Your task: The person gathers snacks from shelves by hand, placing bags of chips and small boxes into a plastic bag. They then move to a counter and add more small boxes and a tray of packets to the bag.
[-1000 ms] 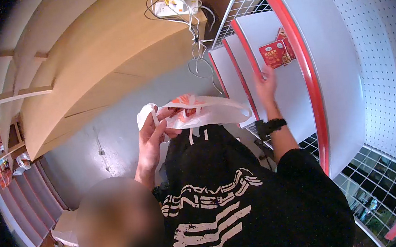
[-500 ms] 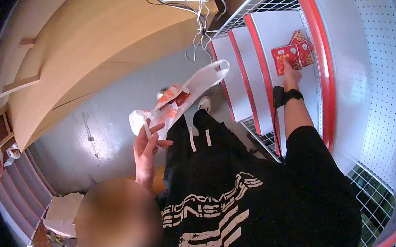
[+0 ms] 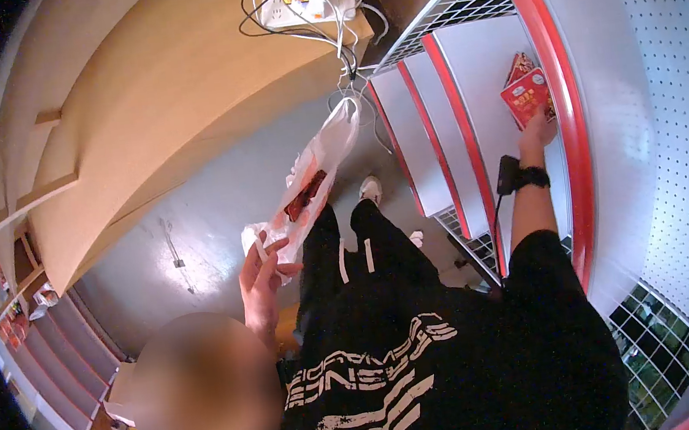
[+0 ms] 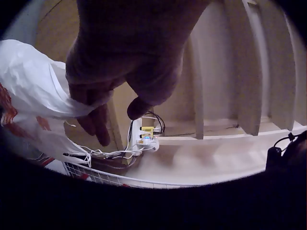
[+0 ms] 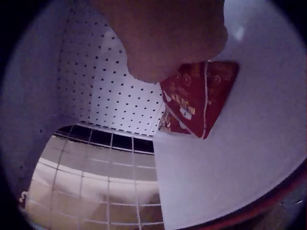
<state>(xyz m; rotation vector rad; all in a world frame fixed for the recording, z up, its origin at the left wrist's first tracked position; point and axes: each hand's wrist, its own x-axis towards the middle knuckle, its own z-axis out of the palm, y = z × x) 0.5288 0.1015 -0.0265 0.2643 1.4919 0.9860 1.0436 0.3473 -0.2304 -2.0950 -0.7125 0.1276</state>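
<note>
My left hand (image 3: 260, 280) holds a white plastic bag (image 3: 328, 145) by its handle, which loops round the fingers. Dark red packets (image 3: 306, 196) show in the bag's opening, and orange print marks its side. In the left wrist view the bag (image 4: 33, 79) hangs at the left of the hand (image 4: 129, 57). My right hand (image 3: 536, 132) reaches onto a white shelf (image 3: 484, 63) and grips the near edge of a flat red food packet (image 3: 526, 95). Another red packet (image 3: 519, 64) lies partly under it. In the right wrist view the hand (image 5: 168, 40) covers part of the packet (image 5: 184, 96).
Red-edged shelves stand in tiers at the right, the higher shelf (image 3: 603, 100) overhanging the packets. Pegboard (image 3: 682, 117) backs them, and a wire grid (image 3: 660, 340) closes the side. A power strip with cables (image 3: 308, 7) sits on the wooden counter (image 3: 177, 90).
My right hand has moved from the shelf's edge onto the packets, and the front packet has turned and shifted in its grip. The bag has swung to hang lengthwise from my left hand.
</note>
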